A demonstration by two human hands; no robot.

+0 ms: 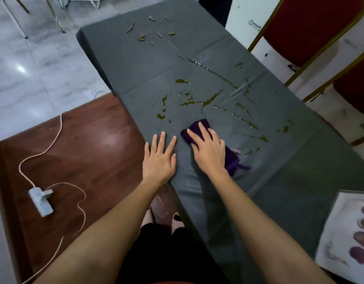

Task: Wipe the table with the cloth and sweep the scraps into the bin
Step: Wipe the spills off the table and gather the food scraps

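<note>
A long table under a dark grey cover (289,171) runs from the near right to the far middle. My right hand (209,150) presses flat on a purple cloth (197,128) lying on the cover. My left hand (159,158) rests flat on the table's near left edge, fingers straight, beside the cloth. Olive-green wet streaks and puddles (197,102) spread just beyond the cloth and off to the right. Several small brown scraps (141,37) lie scattered at the table's far end. No bin is in view.
A printed sheet with pictures of food (344,232) lies on the table's near right corner. Red chairs with gold frames (312,29) stand along the right side. On the brown floor at left lies a white power strip (41,200) with a trailing cord.
</note>
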